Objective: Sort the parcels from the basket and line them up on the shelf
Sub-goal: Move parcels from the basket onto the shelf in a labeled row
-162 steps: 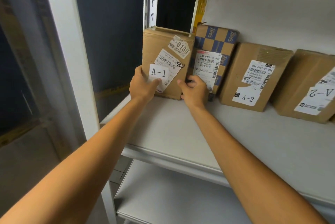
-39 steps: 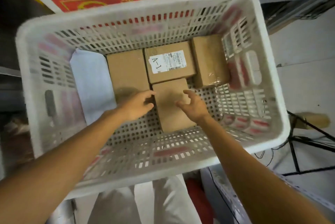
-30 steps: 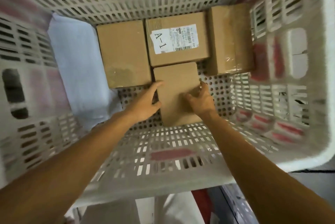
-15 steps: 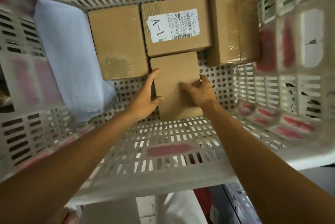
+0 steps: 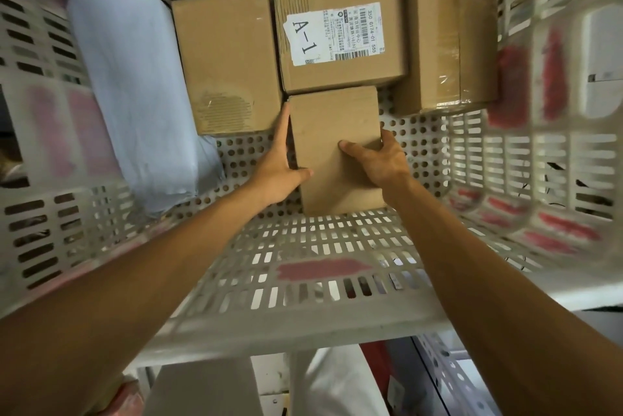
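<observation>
I look down into a white perforated plastic basket [image 5: 303, 280]. A small plain brown parcel [image 5: 332, 122] lies on its floor, label side hidden. My left hand [image 5: 279, 169] grips its left edge, thumb on top and fingers along the side. My right hand [image 5: 376, 159] grips its right edge, thumb on the top face. Behind it lie a parcel labelled A-1 [image 5: 340, 38], a plain parcel [image 5: 226, 58] to the left and a taped parcel [image 5: 448, 34] to the right. The shelf is out of view.
A pale blue-white soft mailer bag [image 5: 135, 78] leans against the basket's left wall. The basket walls rise on all sides around my hands. Below the near rim a grey metal frame [image 5: 448, 375] and floor show.
Earlier my hands were at a parcel on the shelf. Since then they reached into the basket and closed round both edges of the small plain parcel; the camera has moved closer.
</observation>
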`<state>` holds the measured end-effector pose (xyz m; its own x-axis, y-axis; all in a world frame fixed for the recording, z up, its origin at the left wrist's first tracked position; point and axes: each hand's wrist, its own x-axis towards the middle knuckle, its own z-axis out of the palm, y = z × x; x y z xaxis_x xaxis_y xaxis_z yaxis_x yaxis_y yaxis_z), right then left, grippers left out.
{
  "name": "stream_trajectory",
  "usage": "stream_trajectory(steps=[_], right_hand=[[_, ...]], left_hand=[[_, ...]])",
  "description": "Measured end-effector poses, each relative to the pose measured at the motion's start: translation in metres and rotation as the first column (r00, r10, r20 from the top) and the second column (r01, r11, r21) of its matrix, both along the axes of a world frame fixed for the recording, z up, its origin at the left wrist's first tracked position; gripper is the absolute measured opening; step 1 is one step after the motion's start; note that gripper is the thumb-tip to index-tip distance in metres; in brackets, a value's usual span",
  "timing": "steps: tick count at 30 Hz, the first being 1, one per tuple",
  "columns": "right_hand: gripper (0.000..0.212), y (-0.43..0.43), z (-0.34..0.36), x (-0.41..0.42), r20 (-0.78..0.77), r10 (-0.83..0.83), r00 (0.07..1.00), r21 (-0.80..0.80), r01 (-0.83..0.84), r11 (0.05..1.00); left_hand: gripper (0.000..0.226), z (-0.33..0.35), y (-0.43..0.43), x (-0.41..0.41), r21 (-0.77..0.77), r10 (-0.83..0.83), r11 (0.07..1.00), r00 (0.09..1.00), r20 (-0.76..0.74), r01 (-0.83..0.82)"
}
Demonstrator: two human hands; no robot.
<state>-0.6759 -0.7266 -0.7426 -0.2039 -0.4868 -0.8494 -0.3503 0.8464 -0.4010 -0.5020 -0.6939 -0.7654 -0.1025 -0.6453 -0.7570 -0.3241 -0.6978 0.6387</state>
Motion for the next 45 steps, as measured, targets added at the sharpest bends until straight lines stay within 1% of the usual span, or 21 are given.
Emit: stream_trajectory(steps=[2,4,7,9,11,14,16,19,22,27,30,32,35,38,40,43,45], right_hand=[[0.070,0.002,0.000,0.000,0.006,-0.022,1.000,0.021,0.022,1.000],[0.066,0.003,0.003,0.002,0.015,-0.042,0.999,0.025,0.041,0.999],[0.064,0.003,0.011,0.001,0.025,-0.072,0.997,-0.008,0.073,0.997],[0.064,0.000,0.019,-0.001,0.018,-0.058,0.998,-0.043,0.059,0.997],[0.062,-0.003,0.029,-0.003,0.018,-0.049,0.999,-0.061,0.050,0.997],[0.058,-0.004,0.049,-0.006,0.026,-0.047,0.999,-0.086,0.049,0.995],[0.058,-0.002,0.065,-0.006,0.012,-0.039,0.999,-0.107,0.040,0.994],[0.058,0.004,0.096,-0.004,0.036,-0.052,0.998,-0.148,0.056,0.987],[0.055,0.008,0.131,0.008,0.043,-0.041,0.998,-0.210,0.049,0.976],[0.044,0.011,0.187,0.046,0.136,-0.037,0.990,-0.323,0.080,0.943],[0.036,0.011,0.219,0.073,0.201,-0.033,0.979,-0.398,0.112,0.911],[0.030,0.014,0.246,0.093,0.246,-0.009,0.969,-0.457,0.124,0.881],[0.036,0.022,0.282,0.124,0.271,0.040,0.962,-0.545,0.120,0.830],[0.035,0.035,0.325,0.158,0.312,0.115,0.943,-0.629,0.114,0.769],[0.038,0.040,0.349,0.179,0.328,0.170,0.929,-0.676,0.105,0.730],[0.043,0.051,0.393,0.214,0.329,0.267,0.906,-0.755,0.082,0.651],[0.044,0.057,0.422,0.235,0.299,0.325,0.897,-0.809,0.058,0.585]], left_hand=[[0.122,0.001,-0.003,-0.003,0.039,0.063,0.997,0.997,-0.042,-0.061],[0.119,0.006,-0.007,-0.007,0.079,0.104,0.992,0.993,-0.050,-0.100],[0.110,0.012,-0.013,-0.011,0.110,0.125,0.986,0.992,-0.027,-0.122],[0.108,0.018,-0.017,-0.009,0.125,0.143,0.982,0.989,-0.031,-0.138],[0.104,0.028,-0.019,-0.008,0.136,0.137,0.982,0.990,-0.032,-0.131],[0.092,0.052,-0.018,-0.007,0.142,0.134,0.981,0.991,-0.028,-0.129],[0.092,0.071,-0.019,-0.006,0.133,0.123,0.984,0.992,-0.036,-0.117],[0.091,0.106,-0.018,0.000,0.117,0.108,0.988,0.993,-0.051,-0.102],[0.083,0.144,-0.014,0.008,0.052,0.118,0.992,0.993,-0.008,-0.117],[0.089,0.212,-0.014,0.043,-0.062,0.153,0.987,0.988,0.028,-0.152],[0.085,0.251,-0.015,0.069,-0.170,0.162,0.974,0.985,0.053,-0.151],[0.086,0.279,-0.008,0.090,-0.244,0.198,0.953,0.979,0.056,-0.179],[0.085,0.321,0.007,0.119,-0.362,0.249,0.907,0.967,0.049,-0.215],[0.079,0.372,0.027,0.150,-0.499,0.303,0.833,0.951,0.053,-0.238],[0.078,0.400,0.037,0.169,-0.565,0.324,0.790,0.944,0.054,-0.239],[0.081,0.441,0.059,0.205,-0.646,0.400,0.717,0.914,0.071,-0.263],[0.082,0.467,0.072,0.228,-0.702,0.428,0.668,0.899,0.091,-0.247]])
